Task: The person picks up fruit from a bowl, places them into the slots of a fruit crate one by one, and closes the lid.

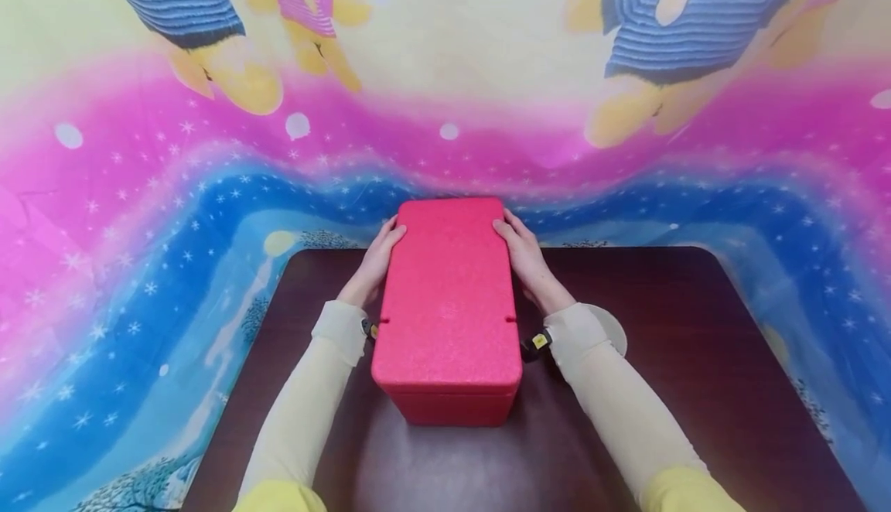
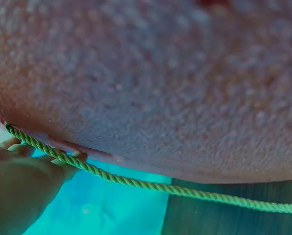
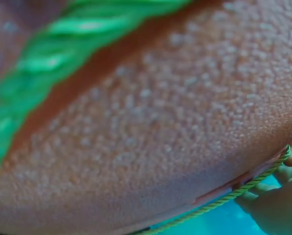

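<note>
A red foam box [image 1: 448, 295] with its lid on stands lengthwise over the middle of the dark table. My left hand [image 1: 381, 253] grips its far left side, thumb on the lid's edge and fingers down the side wall. Opposite it, my right hand [image 1: 525, 255] holds the far right side in the same way. Up close in the left wrist view, a green twisted rope [image 2: 136, 183] runs along the box wall and past the fingers. The right wrist view has green rope [image 3: 244, 187] passing the right fingers too, with a thick blurred stretch near the camera.
The dark wooden table [image 1: 640, 365] extends on both sides of the box and has rounded far corners. Behind it hangs a printed cloth backdrop [image 1: 445, 164] with bears and snowflakes, close to the table's far edge. Cameras are strapped at both wrists beside the box.
</note>
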`<state>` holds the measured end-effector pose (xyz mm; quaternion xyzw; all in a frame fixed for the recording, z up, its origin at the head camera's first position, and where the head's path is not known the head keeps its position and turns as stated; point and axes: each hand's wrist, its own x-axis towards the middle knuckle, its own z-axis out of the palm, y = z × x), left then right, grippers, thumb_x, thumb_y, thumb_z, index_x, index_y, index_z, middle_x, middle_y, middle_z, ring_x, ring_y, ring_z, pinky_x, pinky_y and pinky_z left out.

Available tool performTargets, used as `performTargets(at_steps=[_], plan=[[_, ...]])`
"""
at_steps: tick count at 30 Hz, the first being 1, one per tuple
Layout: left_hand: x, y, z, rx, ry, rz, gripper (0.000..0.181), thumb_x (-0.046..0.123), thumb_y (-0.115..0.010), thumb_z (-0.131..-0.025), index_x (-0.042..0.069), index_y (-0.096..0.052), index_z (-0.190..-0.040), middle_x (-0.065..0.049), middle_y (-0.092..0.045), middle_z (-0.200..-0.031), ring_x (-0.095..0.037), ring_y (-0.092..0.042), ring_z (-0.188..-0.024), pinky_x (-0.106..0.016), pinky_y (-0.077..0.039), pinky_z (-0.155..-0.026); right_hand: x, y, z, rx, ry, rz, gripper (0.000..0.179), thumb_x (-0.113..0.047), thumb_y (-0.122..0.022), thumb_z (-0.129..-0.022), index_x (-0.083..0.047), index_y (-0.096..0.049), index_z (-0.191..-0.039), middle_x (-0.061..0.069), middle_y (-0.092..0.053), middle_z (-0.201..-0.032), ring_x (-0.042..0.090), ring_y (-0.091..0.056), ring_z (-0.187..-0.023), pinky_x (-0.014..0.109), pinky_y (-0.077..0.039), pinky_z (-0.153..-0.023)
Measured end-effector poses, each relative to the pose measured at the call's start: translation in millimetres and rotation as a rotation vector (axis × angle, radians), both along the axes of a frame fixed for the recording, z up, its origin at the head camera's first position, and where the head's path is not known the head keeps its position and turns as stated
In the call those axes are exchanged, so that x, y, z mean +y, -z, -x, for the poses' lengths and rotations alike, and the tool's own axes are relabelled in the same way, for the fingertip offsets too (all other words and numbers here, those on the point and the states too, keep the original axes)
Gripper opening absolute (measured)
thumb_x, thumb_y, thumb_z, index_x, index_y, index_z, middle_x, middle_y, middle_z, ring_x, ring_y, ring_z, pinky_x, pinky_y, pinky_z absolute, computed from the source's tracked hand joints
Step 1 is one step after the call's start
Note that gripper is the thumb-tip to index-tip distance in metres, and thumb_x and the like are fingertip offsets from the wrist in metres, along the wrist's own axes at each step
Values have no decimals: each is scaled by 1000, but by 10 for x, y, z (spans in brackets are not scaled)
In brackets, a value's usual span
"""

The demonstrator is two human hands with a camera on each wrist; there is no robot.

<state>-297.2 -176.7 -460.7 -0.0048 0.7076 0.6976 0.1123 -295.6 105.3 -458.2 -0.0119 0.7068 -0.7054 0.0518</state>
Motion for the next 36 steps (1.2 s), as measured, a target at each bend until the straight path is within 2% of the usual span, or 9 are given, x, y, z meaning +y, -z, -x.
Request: performTargets(at_steps=[11,15,18,20,23,27,30,32,36], plan=[[60,77,-37,40,-32,-87,66,44,-54,-103,27,-28,-161,-3,-29,-163,-28,-40,-142,-49,-35,-115,21,44,-36,33,25,8,65,-40,-56,-104,-23,-30,-160,1,-29,-165,21,-35,-146,40,-32,-118],[64,80,-24,73,-45,-78,65,45,-54,-103,28,-29,-161,1,-21,-167,-24,-30,-148,-47,-31,-118,22,17,-36,39,18,-6,65,-42,-56,-103,-25,-29,-161,1,-28,-165,22,-35,-146,42,-33,-118],[36,48,-34,110,-55,-3,66,50,-53,-103,28,-30,-161,2,-16,-169,-22,-22,-152,-46,-28,-120,21,-16,-52,22,6,-36,68,-48,-56,-102,-25,-30,-161,4,-31,-164,26,-39,-143,45,-34,-117],[16,30,-92,113,-45,48,68,51,-54,-102,26,-29,-161,0,-18,-169,-23,-22,-152,-45,-27,-121,33,-34,-136,10,6,-71,70,-50,-56,-101,-24,-30,-161,5,-30,-164,26,-37,-145,45,-32,-118],[-8,5,-321,104,11,90,70,46,-55,-103,26,-24,-162,-2,-20,-168,-26,-26,-151,-47,-28,-120,53,-51,-406,24,8,-119,71,-46,-58,-102,-21,-28,-161,6,-31,-164,25,-35,-146,44,-30,-119],[1,1,-849,89,77,19,71,33,-56,-104,28,-16,-164,1,-17,-169,-28,-31,-148,-50,-32,-116,85,-43,-958,69,-6,-132,70,-31,-61,-102,-20,-26,-162,9,-33,-163,28,-42,-142,47,-36,-115],[28,11,-1271,98,71,-86,73,23,-56,-104,26,-14,-164,3,-14,-169,-25,-26,-149,-51,-27,-118,84,-4,-1339,79,-32,-80,69,-22,-61,-103,-19,-25,-162,10,-31,-163,29,-39,-144,42,-36,-116],[57,32,-1501,108,56,-156,73,19,-54,-103,25,-14,-164,3,-13,-169,-21,-18,-151,-49,-20,-121,67,24,-1536,85,-50,-43,68,-19,-58,-104,-17,-23,-162,10,-28,-165,26,-31,-149,30,-32,-117],[108,119,-1782,129,17,-270,72,16,-47,-102,28,-13,-164,4,-13,-168,-23,-15,-152,-52,-18,-120,1,86,-1745,100,-54,3,65,-19,-55,-104,-19,-24,-162,6,-28,-164,23,-29,-149,12,-31,-110]])
